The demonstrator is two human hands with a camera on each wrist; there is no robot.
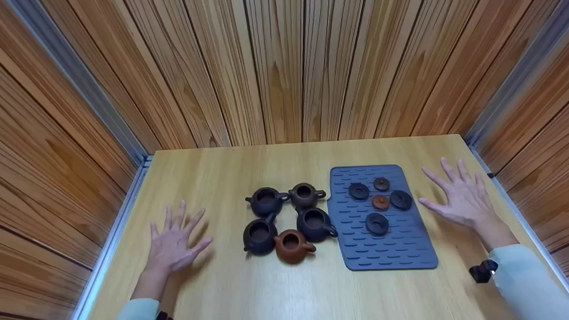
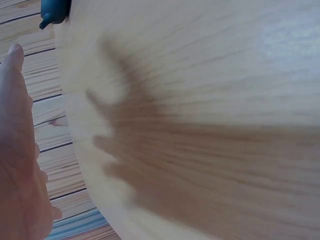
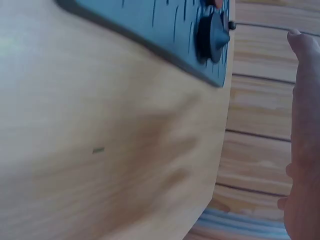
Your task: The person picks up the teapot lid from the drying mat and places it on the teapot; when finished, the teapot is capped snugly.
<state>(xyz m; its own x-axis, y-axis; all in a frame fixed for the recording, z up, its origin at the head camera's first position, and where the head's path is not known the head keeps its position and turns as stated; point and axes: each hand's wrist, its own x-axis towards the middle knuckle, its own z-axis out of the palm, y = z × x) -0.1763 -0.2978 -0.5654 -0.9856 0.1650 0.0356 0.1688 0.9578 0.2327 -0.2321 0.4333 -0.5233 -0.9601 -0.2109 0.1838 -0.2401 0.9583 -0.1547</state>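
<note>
Both hands are held above the table with fingers spread and nothing in them. My left hand is at the left, its thumb toward a cluster of small lidless teapots. Four of these are dark, among them a dark teapot nearest that hand; a reddish-brown teapot stands at the front. My right hand hovers just right of a grey-blue ridged mat. On the mat lie several round lids: a reddish-brown lid in the middle, with dark lids around it, such as the dark lid nearest the right hand.
The wooden table is bounded by a plank wall at the back and similar walls at both sides, with metal rails along the edges. A small dark mark shows on the tabletop in the right wrist view.
</note>
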